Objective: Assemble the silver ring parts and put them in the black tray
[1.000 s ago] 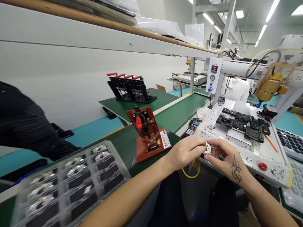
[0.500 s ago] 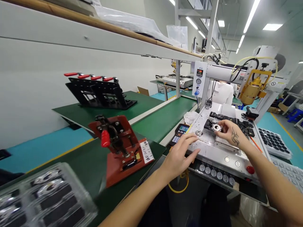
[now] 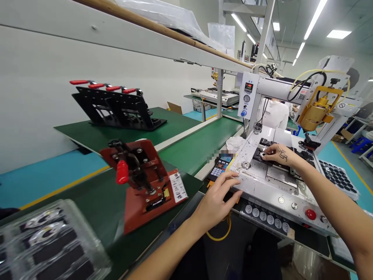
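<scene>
My right hand [image 3: 275, 152] pinches a small round silver part [image 3: 262, 154] at the black fixture [image 3: 257, 155] on the machine's white bed. The fingers cover much of that part, so I cannot tell whether it is seated. Fingers loosely spread and with nothing in them, my left hand [image 3: 214, 204] hovers by the front left edge of the bed. Just beyond its fingertips a second round metal piece [image 3: 245, 165] lies on the bed.
A red clamp jig [image 3: 151, 190] stands left of my left arm, behind a clear plastic tray [image 3: 97, 249] of silver parts. A keypad [image 3: 220, 167] lies beside the machine. Its gold head [image 3: 316, 112] hangs above the bed. A person in white [image 3: 274, 112] is behind it.
My right hand has brought the silver part slightly left and down onto the black fixture. The left hand has shifted slightly down and left in view, still open. The view has turned a little.
</scene>
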Tool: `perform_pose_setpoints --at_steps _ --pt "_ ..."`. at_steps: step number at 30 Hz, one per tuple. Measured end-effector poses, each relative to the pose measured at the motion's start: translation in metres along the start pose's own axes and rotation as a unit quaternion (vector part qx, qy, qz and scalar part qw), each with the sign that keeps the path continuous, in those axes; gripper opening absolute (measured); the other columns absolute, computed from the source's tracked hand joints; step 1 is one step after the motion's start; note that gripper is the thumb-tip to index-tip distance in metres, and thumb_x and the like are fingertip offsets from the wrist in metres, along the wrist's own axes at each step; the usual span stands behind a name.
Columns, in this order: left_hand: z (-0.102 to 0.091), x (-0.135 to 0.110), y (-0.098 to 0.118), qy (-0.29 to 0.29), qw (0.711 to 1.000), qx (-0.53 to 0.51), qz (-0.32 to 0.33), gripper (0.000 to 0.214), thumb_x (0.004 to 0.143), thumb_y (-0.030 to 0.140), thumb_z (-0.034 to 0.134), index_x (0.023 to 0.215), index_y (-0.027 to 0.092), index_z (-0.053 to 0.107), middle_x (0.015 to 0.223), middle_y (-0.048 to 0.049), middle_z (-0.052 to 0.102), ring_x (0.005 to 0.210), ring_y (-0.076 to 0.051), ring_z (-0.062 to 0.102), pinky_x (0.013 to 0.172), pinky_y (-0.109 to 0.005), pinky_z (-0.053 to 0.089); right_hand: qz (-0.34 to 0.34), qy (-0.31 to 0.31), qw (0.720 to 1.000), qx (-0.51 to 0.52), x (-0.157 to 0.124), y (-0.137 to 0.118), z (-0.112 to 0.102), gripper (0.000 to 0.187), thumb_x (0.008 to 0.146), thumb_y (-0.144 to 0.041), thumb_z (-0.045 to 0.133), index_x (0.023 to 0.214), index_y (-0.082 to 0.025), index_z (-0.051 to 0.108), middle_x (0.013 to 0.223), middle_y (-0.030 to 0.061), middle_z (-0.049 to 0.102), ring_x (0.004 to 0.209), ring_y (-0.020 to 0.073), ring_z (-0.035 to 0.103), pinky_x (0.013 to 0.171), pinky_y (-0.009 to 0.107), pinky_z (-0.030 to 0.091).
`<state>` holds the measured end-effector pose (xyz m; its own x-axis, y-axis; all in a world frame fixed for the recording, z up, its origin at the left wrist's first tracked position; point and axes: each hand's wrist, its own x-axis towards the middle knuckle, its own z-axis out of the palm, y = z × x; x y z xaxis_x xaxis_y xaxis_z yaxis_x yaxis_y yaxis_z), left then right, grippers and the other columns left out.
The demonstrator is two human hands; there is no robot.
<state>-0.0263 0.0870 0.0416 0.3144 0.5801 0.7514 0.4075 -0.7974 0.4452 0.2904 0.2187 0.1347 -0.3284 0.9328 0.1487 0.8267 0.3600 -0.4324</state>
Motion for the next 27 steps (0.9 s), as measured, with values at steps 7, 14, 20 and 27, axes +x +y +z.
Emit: perform_pose_setpoints --at_steps 7,14,20,27 --pt "-0.006 -0.002 -0.003 -0.007 1.0 0.003 -0.008 0.018 0.105 0.022 0.067 0.123 0.026 0.066 0.135 -0.0132 0.067 0.127 -0.028 0.071 0.108 -0.047 0.063 -0.026 0.028 0.999 -0.037 -0.002 0.001 0.009 0.032 0.101 -0.043 0.071 0.107 -0.017 0.088 0.102 0.0114 0.079 0.096 0.0271 0.071 0.086 0.037 0.054" --pt "-0.007 0.008 -0.016 0.021 1.0 -0.005 -0.016 0.013 0.106 0.025 0.066 0.119 0.024 0.069 0.129 -0.0113 0.071 0.123 -0.027 0.071 0.108 -0.045 0.06 -0.041 0.051 0.996 -0.068 -0.002 0.001 0.015 0.03 0.101 -0.042 0.072 0.107 -0.018 0.089 0.098 0.0126 0.076 0.096 0.0295 0.069 0.087 0.041 0.052" --pt "-0.003 0.085 -0.096 0.0 0.977 0.072 -0.199 0.023 0.109 0.028 0.054 0.117 0.018 0.074 0.126 -0.0114 0.076 0.116 -0.026 0.072 0.105 -0.04 0.059 -0.047 0.141 0.985 -0.091 -0.029 -0.018 0.005 0.042 0.108 -0.048 0.059 0.123 -0.017 0.083 0.111 0.0179 0.073 0.109 0.0362 0.066 0.1 0.051 0.051" --pt "0.061 0.169 -0.198 -0.134 0.946 0.08 -0.283 0.036 0.105 0.038 0.071 0.135 0.018 0.068 0.137 -0.0121 0.069 0.116 -0.027 0.072 0.099 -0.049 0.063 -0.018 0.265 0.963 0.042 -0.176 -0.053 0.007 0.025 0.106 -0.047 0.063 0.105 -0.03 0.081 0.114 0.0104 0.079 0.106 0.0337 0.073 0.093 0.048 0.059"
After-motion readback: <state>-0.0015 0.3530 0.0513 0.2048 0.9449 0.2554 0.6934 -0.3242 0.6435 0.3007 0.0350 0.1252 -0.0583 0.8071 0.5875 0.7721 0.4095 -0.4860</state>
